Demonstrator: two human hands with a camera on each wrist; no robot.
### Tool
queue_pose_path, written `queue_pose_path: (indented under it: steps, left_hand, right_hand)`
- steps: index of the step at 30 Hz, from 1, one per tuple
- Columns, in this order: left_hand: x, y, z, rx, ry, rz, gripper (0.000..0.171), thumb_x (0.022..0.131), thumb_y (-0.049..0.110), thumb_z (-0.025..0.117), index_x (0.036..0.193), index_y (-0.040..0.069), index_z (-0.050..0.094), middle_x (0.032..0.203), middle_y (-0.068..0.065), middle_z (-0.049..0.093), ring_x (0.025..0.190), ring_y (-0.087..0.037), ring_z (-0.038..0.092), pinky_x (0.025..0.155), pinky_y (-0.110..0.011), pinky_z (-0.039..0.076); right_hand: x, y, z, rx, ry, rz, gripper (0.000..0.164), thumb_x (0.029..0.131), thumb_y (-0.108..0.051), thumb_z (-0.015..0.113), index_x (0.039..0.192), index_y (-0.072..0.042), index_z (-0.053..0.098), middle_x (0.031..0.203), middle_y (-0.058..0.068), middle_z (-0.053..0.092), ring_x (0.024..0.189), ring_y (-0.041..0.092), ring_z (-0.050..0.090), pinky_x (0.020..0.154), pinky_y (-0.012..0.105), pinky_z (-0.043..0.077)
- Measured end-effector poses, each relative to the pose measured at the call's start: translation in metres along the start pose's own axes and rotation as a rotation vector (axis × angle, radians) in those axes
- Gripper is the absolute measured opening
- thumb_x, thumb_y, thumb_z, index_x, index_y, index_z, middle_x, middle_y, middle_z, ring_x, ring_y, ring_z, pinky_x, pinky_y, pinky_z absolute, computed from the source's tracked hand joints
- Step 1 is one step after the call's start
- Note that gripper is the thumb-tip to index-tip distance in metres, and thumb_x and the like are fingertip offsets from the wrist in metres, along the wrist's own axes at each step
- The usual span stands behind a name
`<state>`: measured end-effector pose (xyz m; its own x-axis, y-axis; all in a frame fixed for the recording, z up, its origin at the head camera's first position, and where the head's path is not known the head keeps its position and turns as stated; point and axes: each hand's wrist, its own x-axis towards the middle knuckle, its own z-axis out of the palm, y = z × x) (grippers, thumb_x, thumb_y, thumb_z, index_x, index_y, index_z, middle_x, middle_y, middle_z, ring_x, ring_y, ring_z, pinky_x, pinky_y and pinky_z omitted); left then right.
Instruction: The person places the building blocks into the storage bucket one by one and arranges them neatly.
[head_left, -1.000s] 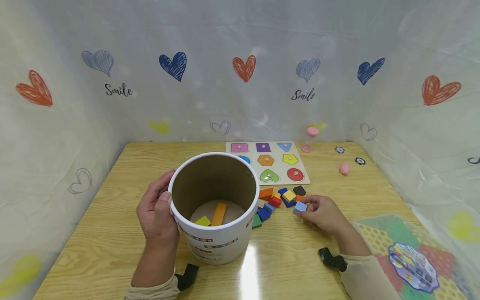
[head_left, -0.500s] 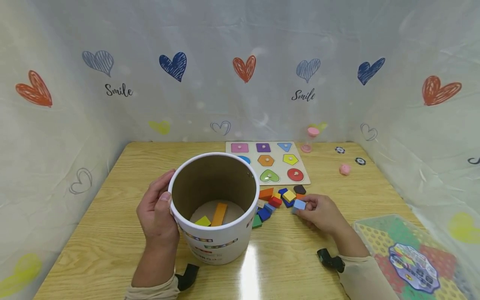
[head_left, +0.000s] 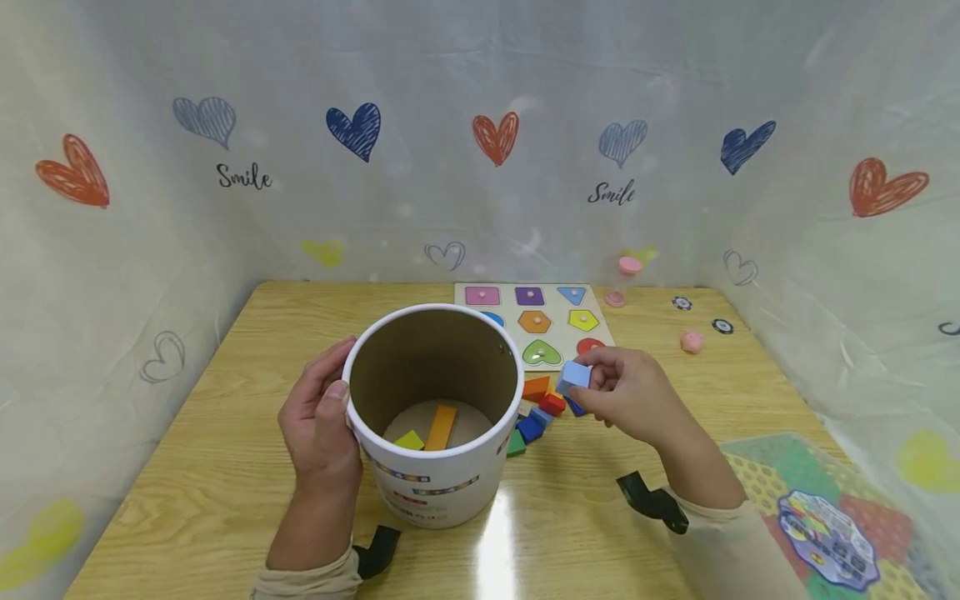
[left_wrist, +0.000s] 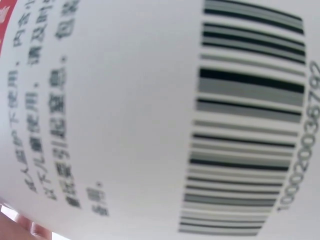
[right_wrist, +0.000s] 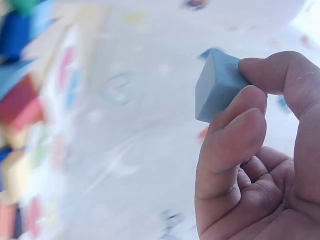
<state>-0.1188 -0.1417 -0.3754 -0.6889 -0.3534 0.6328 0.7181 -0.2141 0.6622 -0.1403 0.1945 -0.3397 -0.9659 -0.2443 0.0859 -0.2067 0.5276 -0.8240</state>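
My left hand (head_left: 322, 425) grips the left side of a white cylindrical bucket (head_left: 442, 487), thumb at the rim and fingers round the outer wall. Inside the bucket lie an orange plank block (head_left: 442, 427) and a yellow block (head_left: 409, 440). The left wrist view is filled by the bucket's printed wall with a barcode (left_wrist: 245, 120). Between thumb and fingertips, my right hand (head_left: 633, 392) pinches a light blue block (right_wrist: 220, 85), raised over the pile to the right of the bucket. Red block (head_left: 552, 404), dark blue block (head_left: 530, 429) and green block (head_left: 516, 443) lie in that pile, partly hidden by bucket and hand.
Behind the bucket lies a wooden shape puzzle board (head_left: 551, 325). A pink hourglass (head_left: 622, 282), a small pink figure (head_left: 692, 342) and two round chips stand farther right. A colourful plastic packet (head_left: 817, 517) lies at the right front. A patterned curtain surrounds the table.
My right hand has lifted the light blue block from beside the pile and carried it up and left toward the bucket. My left hand keeps its hold on the bucket.
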Motion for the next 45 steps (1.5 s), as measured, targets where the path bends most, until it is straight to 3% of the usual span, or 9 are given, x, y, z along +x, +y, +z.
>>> queue_pose_path:
  steps: [6,14,22,30,34,38,42,45]
  left_hand:
    - [0.0,0.0,-0.001,0.001,0.009,-0.012,0.038,0.085,-0.002,0.04,0.116,-0.017,0.056,0.115,-0.028,0.058,0.106,-0.035,0.059,0.088,-0.037,0.05]
    - [-0.002,0.002,-0.001,0.006,-0.001,-0.018,0.038,0.086,-0.001,0.041,0.117,-0.016,0.056,0.117,-0.028,0.056,0.108,-0.036,0.058,0.089,-0.037,0.05]
    - [-0.002,0.002,-0.001,0.016,-0.011,-0.018,0.038,0.086,-0.001,0.04,0.118,-0.016,0.056,0.117,-0.029,0.055,0.108,-0.037,0.057,0.089,-0.036,0.05]
    - [-0.001,0.001,-0.002,0.009,-0.001,-0.01,0.038,0.086,-0.002,0.04,0.117,-0.017,0.056,0.116,-0.029,0.057,0.106,-0.036,0.058,0.089,-0.036,0.05]
    - [-0.002,0.0,-0.002,0.0,-0.007,-0.009,0.038,0.086,-0.003,0.04,0.117,-0.018,0.055,0.117,-0.029,0.057,0.107,-0.036,0.058,0.089,-0.037,0.05]
    - [-0.002,0.001,-0.001,0.007,-0.005,-0.007,0.038,0.086,-0.002,0.04,0.117,-0.017,0.055,0.117,-0.029,0.056,0.107,-0.037,0.058,0.089,-0.037,0.05]
    - [-0.002,0.001,-0.002,0.014,-0.009,-0.008,0.038,0.086,-0.002,0.04,0.117,-0.017,0.055,0.118,-0.029,0.056,0.108,-0.036,0.058,0.09,-0.037,0.049]
    - [-0.002,0.002,-0.002,0.017,-0.01,-0.013,0.038,0.087,-0.001,0.04,0.118,-0.016,0.055,0.118,-0.028,0.056,0.109,-0.037,0.057,0.09,-0.037,0.049]
  right_hand:
    - [0.005,-0.038,-0.001,0.005,0.0,-0.142,0.027,0.077,-0.021,0.077,0.099,-0.011,0.066,0.068,0.007,0.058,0.049,0.021,0.052,0.041,0.03,0.046]
    - [0.007,-0.071,0.004,0.023,-0.003,-0.234,0.023,0.075,-0.015,0.078,0.094,-0.01,0.067,0.068,0.006,0.057,0.052,0.02,0.051,0.043,0.029,0.046]
    - [0.012,-0.085,0.016,0.075,-0.043,-0.298,0.025,0.074,-0.007,0.076,0.097,-0.008,0.067,0.069,0.005,0.058,0.053,0.02,0.051,0.045,0.028,0.047]
    - [0.015,-0.092,0.02,0.1,-0.069,-0.294,0.029,0.074,-0.009,0.078,0.101,-0.008,0.067,0.068,0.006,0.057,0.054,0.02,0.051,0.046,0.028,0.047]
    - [0.013,-0.09,0.01,0.107,-0.052,-0.34,0.037,0.075,-0.011,0.078,0.109,-0.009,0.065,0.068,0.006,0.057,0.052,0.02,0.049,0.044,0.028,0.043]
    - [0.01,-0.078,-0.002,0.124,-0.007,-0.359,0.034,0.076,-0.007,0.076,0.109,-0.012,0.066,0.066,0.006,0.057,0.048,0.019,0.048,0.04,0.027,0.041]
    - [0.01,-0.045,-0.006,0.161,0.057,-0.274,0.029,0.08,-0.006,0.073,0.107,-0.007,0.065,0.066,0.01,0.057,0.047,0.02,0.047,0.04,0.029,0.043]
    - [0.012,-0.006,-0.005,0.17,0.131,-0.142,0.028,0.082,-0.012,0.072,0.109,-0.005,0.064,0.066,0.012,0.055,0.046,0.022,0.047,0.041,0.032,0.045]
